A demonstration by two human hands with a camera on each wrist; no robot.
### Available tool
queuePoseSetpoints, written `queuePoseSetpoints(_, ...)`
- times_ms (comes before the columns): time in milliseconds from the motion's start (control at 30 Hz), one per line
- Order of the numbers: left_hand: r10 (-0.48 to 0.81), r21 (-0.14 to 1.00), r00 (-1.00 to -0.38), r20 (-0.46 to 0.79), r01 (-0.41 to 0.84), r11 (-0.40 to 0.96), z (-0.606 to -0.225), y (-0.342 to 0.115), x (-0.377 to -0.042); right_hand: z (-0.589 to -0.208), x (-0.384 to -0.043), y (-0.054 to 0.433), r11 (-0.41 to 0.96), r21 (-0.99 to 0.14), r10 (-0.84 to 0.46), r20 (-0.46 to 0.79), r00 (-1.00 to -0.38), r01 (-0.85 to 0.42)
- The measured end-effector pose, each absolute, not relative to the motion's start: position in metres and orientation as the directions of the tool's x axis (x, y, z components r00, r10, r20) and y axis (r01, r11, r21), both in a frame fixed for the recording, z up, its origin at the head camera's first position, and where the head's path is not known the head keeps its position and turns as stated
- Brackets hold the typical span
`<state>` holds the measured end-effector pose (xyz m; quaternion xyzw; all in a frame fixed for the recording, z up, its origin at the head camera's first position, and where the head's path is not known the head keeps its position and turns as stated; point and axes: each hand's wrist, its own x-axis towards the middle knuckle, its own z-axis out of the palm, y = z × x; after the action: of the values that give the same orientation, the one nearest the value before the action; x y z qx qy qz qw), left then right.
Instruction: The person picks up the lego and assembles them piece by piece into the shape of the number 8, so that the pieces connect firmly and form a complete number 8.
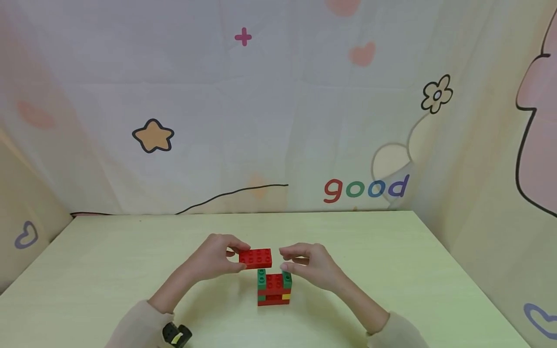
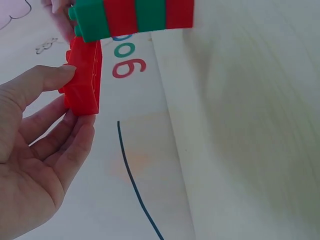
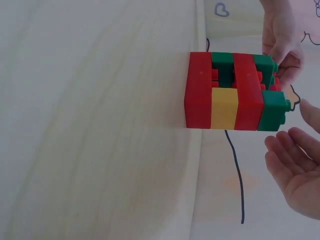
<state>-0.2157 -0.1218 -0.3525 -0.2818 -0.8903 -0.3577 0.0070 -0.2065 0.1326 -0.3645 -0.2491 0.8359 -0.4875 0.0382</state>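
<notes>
My left hand (image 1: 212, 258) pinches a red building brick (image 1: 256, 259) by its left end, thumb on one side and fingers on the other. Studs face up on this brick, which is level and overlaps the far left edge of a small stack (image 1: 274, 285) in the head view. Red layers alternate with green and yellow bricks in the stack; a green brick (image 3: 274, 111) tops each side, with a gap between them. To the right of the stack, my right hand (image 1: 317, 266) holds nothing, its fingers loosely bent and thumb apart, fingertips near the right green brick.
The stack stands on a pale wooden table (image 1: 130, 270). Behind the table's far edge hangs a printed cloth (image 1: 261, 121), with cloth at both sides too. A black device (image 1: 177, 334) sits at the left sleeve.
</notes>
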Motion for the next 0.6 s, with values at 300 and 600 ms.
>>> queuePoseSetpoints(300, 0.512, 0.652, -0.832, 0.214, 0.512, 0.559, -0.343, -0.107, -0.208, -0.362, -0.205, 0.132, 0.381, -0.827, -0.436, 0.233, -0.869, -0.413)
queuePoseSetpoints(600, 0.516, 0.686, -0.831, 0.209, 0.501, 0.528, -0.339, -0.098, -0.204, -0.36, -0.205, 0.138, 0.362, -0.847, -0.45, 0.207, -0.869, -0.389)
